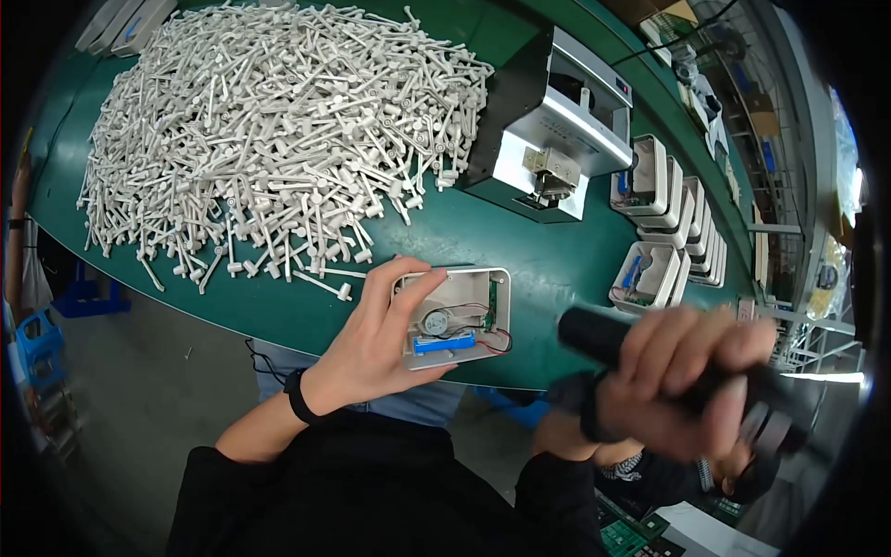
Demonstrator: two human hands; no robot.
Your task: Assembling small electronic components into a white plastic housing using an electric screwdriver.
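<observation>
My left hand (367,345) grips an open white plastic housing (469,287) by its left side, thumb along the near edge and fingers over the far edge. Inside the housing lie a blue cylindrical battery (445,343), a round metallic disc (434,322), a small green circuit board (492,299) and thin red and black wires. To the right, my right hand (682,376) is wrapped around a black power screwdriver (594,336), raised apart from the housing. Motion blurs this hand and the tool, and the tip cannot be made out clearly.
A large heap of white plastic rods (278,130) covers the left of the green table (436,232). Behind stands a black and silver benchtop machine (557,130). More housings (645,269) are stacked at the right. Another person (650,473) is at the lower right, beside circuit boards (626,538).
</observation>
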